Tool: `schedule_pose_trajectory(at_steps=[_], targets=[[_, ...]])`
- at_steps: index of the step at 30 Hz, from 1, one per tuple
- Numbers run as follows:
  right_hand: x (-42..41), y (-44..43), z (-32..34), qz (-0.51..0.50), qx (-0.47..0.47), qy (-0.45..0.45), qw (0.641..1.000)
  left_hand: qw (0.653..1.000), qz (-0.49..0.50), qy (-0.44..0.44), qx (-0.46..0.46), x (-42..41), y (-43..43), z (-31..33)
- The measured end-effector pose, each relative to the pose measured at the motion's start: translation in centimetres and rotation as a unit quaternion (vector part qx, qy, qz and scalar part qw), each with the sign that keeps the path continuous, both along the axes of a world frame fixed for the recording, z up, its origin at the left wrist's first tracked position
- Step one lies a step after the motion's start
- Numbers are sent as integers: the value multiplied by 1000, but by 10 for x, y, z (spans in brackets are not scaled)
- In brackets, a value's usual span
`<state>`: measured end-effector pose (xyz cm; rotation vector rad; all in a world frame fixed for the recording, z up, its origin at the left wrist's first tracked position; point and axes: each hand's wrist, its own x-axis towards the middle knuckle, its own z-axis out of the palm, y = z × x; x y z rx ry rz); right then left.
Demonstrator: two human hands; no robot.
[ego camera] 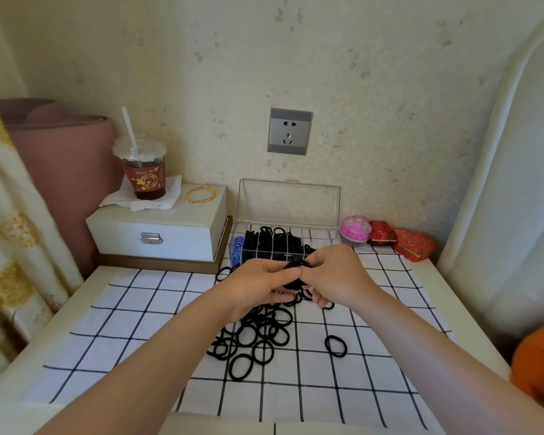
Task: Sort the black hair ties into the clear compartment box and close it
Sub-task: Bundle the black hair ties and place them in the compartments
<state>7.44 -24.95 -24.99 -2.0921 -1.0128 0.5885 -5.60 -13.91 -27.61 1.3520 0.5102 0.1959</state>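
— Both hands pinching a small bunch of ties: left hand (264, 282), right hand (333, 277), bunch of black hair ties (296, 267) between them, just before the open clear compartment box (288, 215).

— Square up the bunch, then press into an empty right-hand cell. Loose pile (255, 337) still on the checked cloth (123, 324).

Both hands (299, 277) are meeting over the cloth (132, 324); a heap of hair ties (255, 337) is crowding beneath them, the open box (274, 246) blocking just beyond, cloth lying bare on either side.
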Motion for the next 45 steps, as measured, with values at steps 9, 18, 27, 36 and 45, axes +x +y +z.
schedule_pose_trajectory(at_steps=[9,18,27,36,45], targets=[[6,-5,12,45,13,104,993,999,9,17,32,-4,7,3],[11,-9,12,84,26,248,965,999,-27,-25,18,-7,6,11],[9,-5,15,40,22,330,943,990,93,13,105,-5,4,11],[27,3,23,-7,34,284,958,987,58,7,149,-1,5,20],[77,45,15,-141,99,105,979,903,85,67,416,43,45,15]])
